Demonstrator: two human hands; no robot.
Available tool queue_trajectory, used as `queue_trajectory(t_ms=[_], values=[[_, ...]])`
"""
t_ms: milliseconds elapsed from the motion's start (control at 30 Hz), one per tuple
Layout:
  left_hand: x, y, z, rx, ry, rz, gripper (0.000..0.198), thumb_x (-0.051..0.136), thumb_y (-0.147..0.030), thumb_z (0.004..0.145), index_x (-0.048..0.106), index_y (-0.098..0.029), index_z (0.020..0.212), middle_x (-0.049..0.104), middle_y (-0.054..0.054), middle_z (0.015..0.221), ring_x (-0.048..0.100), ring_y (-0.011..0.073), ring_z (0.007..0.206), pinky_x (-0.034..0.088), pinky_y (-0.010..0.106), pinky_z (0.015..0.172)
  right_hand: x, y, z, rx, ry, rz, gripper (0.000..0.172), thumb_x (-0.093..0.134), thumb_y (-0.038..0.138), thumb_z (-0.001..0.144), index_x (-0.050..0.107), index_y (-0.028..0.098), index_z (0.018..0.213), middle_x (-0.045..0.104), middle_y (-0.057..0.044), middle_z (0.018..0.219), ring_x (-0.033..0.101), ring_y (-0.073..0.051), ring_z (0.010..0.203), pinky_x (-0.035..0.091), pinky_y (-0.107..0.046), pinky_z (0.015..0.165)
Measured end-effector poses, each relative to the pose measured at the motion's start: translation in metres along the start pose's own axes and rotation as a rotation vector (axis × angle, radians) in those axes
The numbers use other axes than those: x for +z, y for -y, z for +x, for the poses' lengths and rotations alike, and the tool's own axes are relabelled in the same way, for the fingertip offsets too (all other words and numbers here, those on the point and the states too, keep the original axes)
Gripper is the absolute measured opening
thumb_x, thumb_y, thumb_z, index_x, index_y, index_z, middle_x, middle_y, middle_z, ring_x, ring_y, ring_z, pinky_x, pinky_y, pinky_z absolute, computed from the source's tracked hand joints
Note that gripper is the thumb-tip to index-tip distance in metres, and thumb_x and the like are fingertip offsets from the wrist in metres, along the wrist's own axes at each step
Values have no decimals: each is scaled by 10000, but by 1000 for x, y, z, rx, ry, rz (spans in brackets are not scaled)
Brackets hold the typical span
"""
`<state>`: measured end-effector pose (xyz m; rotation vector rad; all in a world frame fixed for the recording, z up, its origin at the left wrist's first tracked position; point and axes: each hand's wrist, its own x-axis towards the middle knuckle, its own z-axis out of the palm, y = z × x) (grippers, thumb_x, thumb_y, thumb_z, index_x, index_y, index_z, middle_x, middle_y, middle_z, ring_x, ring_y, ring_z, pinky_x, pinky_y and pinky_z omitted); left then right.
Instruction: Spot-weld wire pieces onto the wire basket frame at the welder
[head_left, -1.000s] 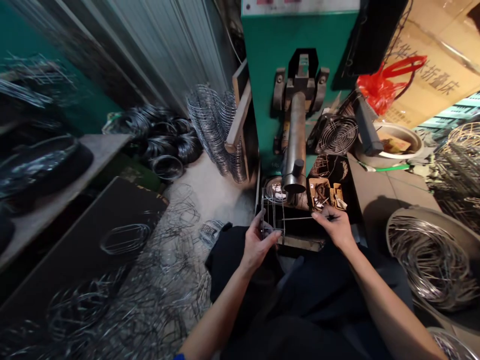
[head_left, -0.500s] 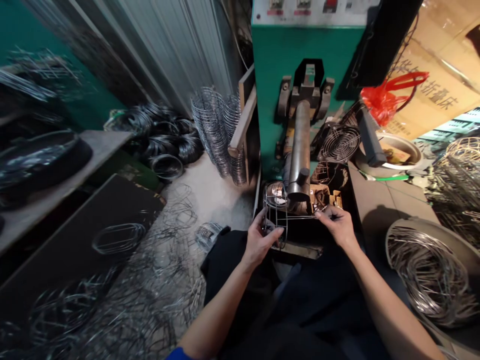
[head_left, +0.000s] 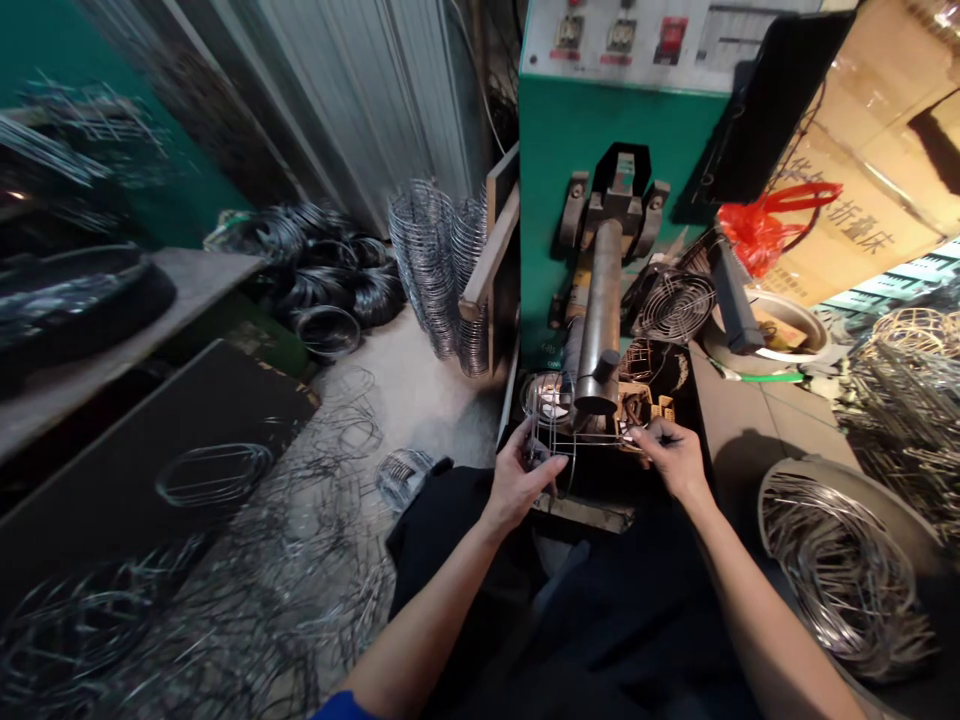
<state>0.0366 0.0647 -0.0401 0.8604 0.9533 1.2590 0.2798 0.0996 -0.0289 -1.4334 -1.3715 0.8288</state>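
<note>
My left hand (head_left: 521, 480) is closed round the side of a wire frame (head_left: 574, 455), thumb and fingers gripping its curved wires. Thin straight wires run from this frame across to my right hand (head_left: 671, 455), whose thumb and fingertips pinch their far end. The frame hangs just below and in front of the round metal arm (head_left: 600, 320) of a green machine (head_left: 547, 120). Dark fingers of my right hand are partly hidden behind its thumb.
A basin of bent wires (head_left: 832, 560) stands at the right. Stacked wire rings (head_left: 431, 270) lean beside a wooden bar (head_left: 491, 250). Loose wire loops (head_left: 300, 560) cover the floor at left. A red plastic bag (head_left: 757, 235) hangs by a cardboard box (head_left: 862, 150).
The view has tilted up slightly, showing more of the machine's panel. Both hands keep their grip on the wire frame, with little movement between them.
</note>
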Motion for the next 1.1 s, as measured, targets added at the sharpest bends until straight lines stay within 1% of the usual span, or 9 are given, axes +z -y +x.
queue_trajectory(t_ms=[500,633,700,767,867,900,967,1033,1100], values=[[-1,-3,9,-30,1,11,813,858,-348,707,488,-184,1412,547,-83,697,536,84,425,495,230,427,1,-2,2,-3,-43,-48,545,745,559,753,387,217,525,351,49,524,318,-111,536,258,-274,534],[-2,-11,4,-31,-18,132,658,858,-348,702,596,-163,1277,619,-41,747,568,87,520,520,216,511,1,2,-7,-128,-104,-149,446,686,546,826,497,212,600,477,13,617,448,-151,614,360,-284,602],[-1,-12,4,-23,-34,176,606,863,-338,694,624,-170,1225,669,-11,845,595,98,580,532,219,535,-16,-8,-7,-186,-119,-253,344,661,529,866,604,209,753,598,-32,791,553,-192,772,435,-299,727],[1,-10,6,-22,-65,177,634,883,-314,657,629,-188,1223,681,-15,877,596,101,595,531,214,524,-52,-27,-11,-140,-135,-418,283,660,490,887,653,210,930,645,-69,967,586,-216,911,452,-307,830],[4,-9,8,-49,-84,154,651,903,-297,604,647,-227,1198,671,-51,825,569,92,555,515,205,485,-130,-60,-41,182,-250,-673,178,677,337,890,667,194,997,667,-92,1032,599,-215,953,443,-299,861],[4,-9,9,-52,-90,150,644,906,-299,594,653,-234,1183,663,-60,799,559,90,539,510,204,476,-154,-67,-56,310,-310,-717,130,685,284,880,671,183,960,677,-94,999,607,-211,933,444,-301,850],[2,-9,10,-47,-96,148,644,905,-309,592,651,-234,1179,648,-66,769,553,91,527,511,208,475,-189,-76,-83,435,-388,-731,100,698,249,875,666,154,877,679,-93,889,621,-208,852,468,-321,800],[0,-8,10,-45,-84,160,672,893,-321,621,622,-221,1228,650,-51,791,568,97,543,524,219,498,-196,-80,-89,414,-396,-691,175,686,314,914,665,140,924,674,-69,899,636,-190,830,512,-334,776],[0,-9,6,-52,-68,189,684,870,-338,669,588,-199,1276,658,-27,822,589,108,576,535,232,533,-171,-85,-67,306,-347,-606,269,646,378,956,651,144,1088,667,-67,1047,651,-188,909,555,-366,810]])
